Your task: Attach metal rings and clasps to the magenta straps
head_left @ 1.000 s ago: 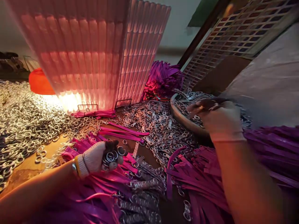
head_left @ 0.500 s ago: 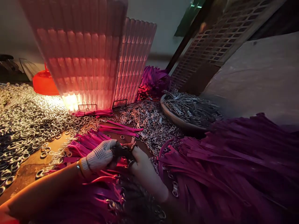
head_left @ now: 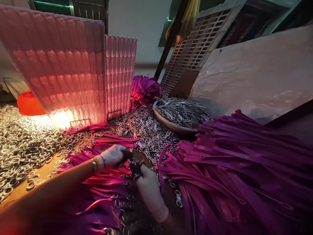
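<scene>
My left hand (head_left: 114,156), in a white dotted glove with dark fingertips, is bent closed above a bundle of purple straps (head_left: 105,179). My right hand (head_left: 148,182), gloved and dark at the fingertips too, pinches close beside it. Between the two sets of fingers show a small pink strap end (head_left: 127,164) and a bit of metal, but which fingers grip what is hard to make out. Several straps below the hands end in metal rings (head_left: 119,204). A metal clasp (head_left: 179,198) lies right of my right hand.
Loose metal rings (head_left: 26,143) cover the table's left side. A bowl of metal chain pieces (head_left: 166,121) stands behind a heap of clasps (head_left: 146,127). A large purple strap pile (head_left: 220,169) fills the right. Ribbed pink panels (head_left: 66,68) rise beside a red lamp (head_left: 30,103).
The view has swung right and slightly up. My hands have drawn a little apart, the right one now lower than the left; a pink strap end shows between them.
</scene>
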The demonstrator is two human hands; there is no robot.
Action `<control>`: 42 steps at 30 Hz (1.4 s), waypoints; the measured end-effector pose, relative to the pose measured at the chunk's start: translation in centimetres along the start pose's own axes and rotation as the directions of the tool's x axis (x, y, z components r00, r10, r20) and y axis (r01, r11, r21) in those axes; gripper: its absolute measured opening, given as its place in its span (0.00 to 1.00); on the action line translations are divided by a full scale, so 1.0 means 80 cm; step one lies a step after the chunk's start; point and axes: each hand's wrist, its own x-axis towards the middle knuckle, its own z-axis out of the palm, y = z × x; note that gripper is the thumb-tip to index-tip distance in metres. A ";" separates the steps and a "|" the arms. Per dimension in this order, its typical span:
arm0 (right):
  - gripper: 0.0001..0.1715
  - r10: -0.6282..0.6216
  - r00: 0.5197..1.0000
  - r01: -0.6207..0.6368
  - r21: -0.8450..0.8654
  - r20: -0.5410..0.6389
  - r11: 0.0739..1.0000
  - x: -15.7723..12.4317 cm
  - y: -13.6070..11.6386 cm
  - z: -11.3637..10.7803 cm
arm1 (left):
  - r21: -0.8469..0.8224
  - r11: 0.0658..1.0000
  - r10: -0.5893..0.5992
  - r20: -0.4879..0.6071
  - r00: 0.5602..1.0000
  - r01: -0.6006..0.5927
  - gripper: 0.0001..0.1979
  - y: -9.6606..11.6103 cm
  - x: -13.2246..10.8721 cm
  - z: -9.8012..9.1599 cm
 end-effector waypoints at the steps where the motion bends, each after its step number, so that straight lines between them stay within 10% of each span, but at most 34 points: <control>1: 0.14 0.009 1.000 -0.009 0.001 -0.005 1.000 -0.002 0.004 0.001 | 0.179 0.984 0.000 0.002 1.000 -0.001 0.11 0.006 0.027 -0.005; 7: 0.14 -0.360 0.917 0.326 -0.198 -0.171 0.924 -0.027 0.020 0.023 | 0.487 0.874 0.038 -0.062 0.997 -0.003 0.16 0.037 0.176 0.014; 15: 0.16 -0.218 0.973 0.208 -0.114 -0.078 0.971 -0.021 0.022 0.017 | 0.575 0.818 -0.001 -0.059 0.998 0.035 0.14 0.020 0.227 0.030; 23: 0.19 -0.095 0.995 0.086 0.325 0.014 0.942 0.034 0.000 -0.041 | 0.260 0.964 0.085 -0.095 0.992 -0.058 0.13 0.001 0.118 -0.039; 29: 0.12 -0.149 0.988 0.154 -0.117 0.050 0.981 0.064 -0.013 -0.025 | -0.204 0.975 0.064 -0.102 0.993 -0.083 0.19 -0.012 -0.013 -0.037; 34: 0.12 -0.160 0.957 0.260 -0.474 0.243 0.841 0.057 -0.053 -0.013 | -0.436 0.900 -0.060 -0.080 0.995 0.019 0.19 -0.024 -0.066 -0.025; 42: 0.13 -0.147 0.882 0.422 -0.614 0.447 0.667 0.042 -0.092 -0.014 | -0.042 0.977 0.203 -0.146 0.968 -0.211 0.20 -0.045 -0.094 -0.024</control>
